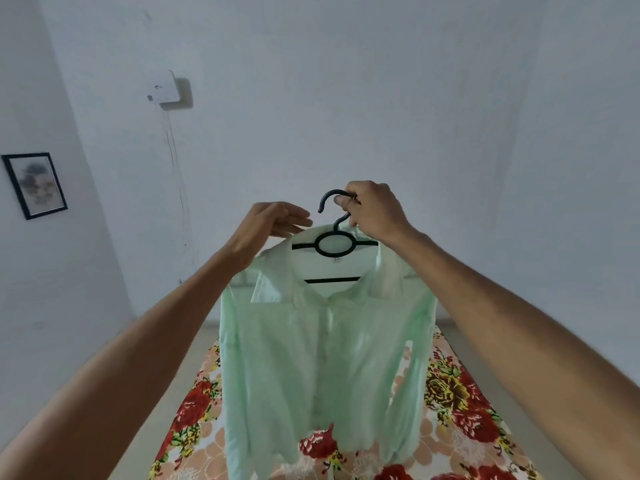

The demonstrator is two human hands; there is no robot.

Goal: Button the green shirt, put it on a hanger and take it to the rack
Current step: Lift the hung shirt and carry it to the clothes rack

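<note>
A pale green shirt (322, 355) hangs buttoned on a black plastic hanger (334, 244), held up in the air in front of me above a bed. My right hand (375, 211) is shut on the hanger's hook, near its neck. My left hand (273, 225) is at the shirt's left shoulder, fingers extended and touching the fabric by the collar; a firm grip is not visible. The shirt's sleeves dangle at both sides and its hem hangs just above the bedsheet.
A floral bedsheet (460, 403) with red flowers covers the bed below. A white wall is straight ahead, with a small white device (165, 88) and its cable on it. A framed picture (34, 184) hangs at the left. No rack is in view.
</note>
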